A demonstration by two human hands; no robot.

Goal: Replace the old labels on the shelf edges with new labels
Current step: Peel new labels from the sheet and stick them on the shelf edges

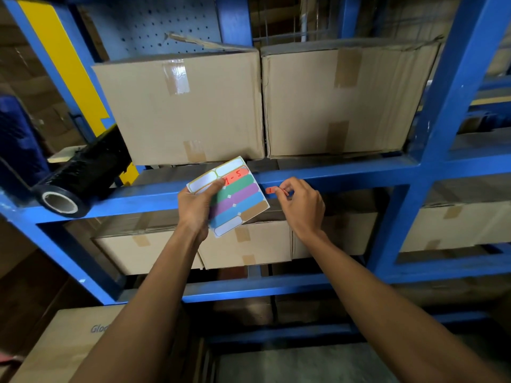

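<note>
My left hand [197, 205] holds a sheet of coloured stickers [235, 197] in front of the blue shelf edge [345, 172]. The sheet carries green, purple, blue and brown strips, white blanks, and a red sticker with handwriting near its top. My right hand [300, 203] pinches a small red label [272, 190] with thumb and forefinger. That label lies against the front face of the shelf beam, just right of the sheet, partly curled and half hidden by my fingers.
Two taped cardboard boxes [193, 106] [345, 100] stand on the shelf above the beam, and more boxes [249, 244] fill the shelf below. A roll of black stretch film [80, 178] lies on the beam at the left. A blue upright [448, 106] rises at the right.
</note>
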